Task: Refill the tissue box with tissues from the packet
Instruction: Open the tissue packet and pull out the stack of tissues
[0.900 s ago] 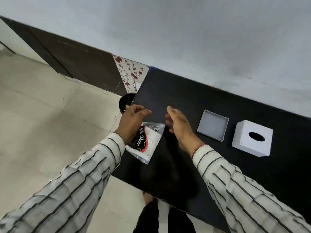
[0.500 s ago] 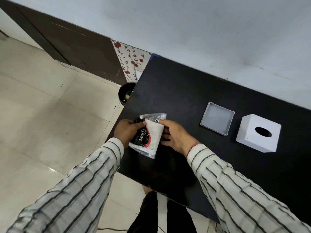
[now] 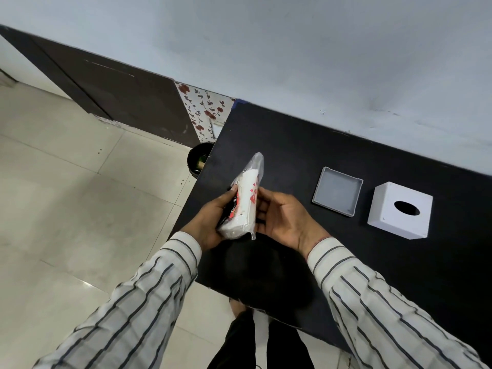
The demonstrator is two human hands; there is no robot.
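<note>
A clear plastic tissue packet [image 3: 246,202] with black and red print and white tissues inside is held on edge above the black table's left side. My left hand [image 3: 213,219] grips its left face and lower end. My right hand [image 3: 283,219] holds its right face with the fingers against the plastic. The white tissue box cover [image 3: 400,210], with an oval hole on top, stands on the table to the right. Its shallow grey square base tray [image 3: 337,191] lies open beside it, between the cover and my hands.
The black table [image 3: 306,145] abuts a pale wall at the back; its left edge runs just beside my left hand. A dark round bin [image 3: 198,159] stands on the tiled floor by the table's left corner. A floral panel [image 3: 203,111] leans against the wall.
Both hands have lifted the packet off the table and turned it up on edge. My right hand, earlier beside it, now holds its right face.
</note>
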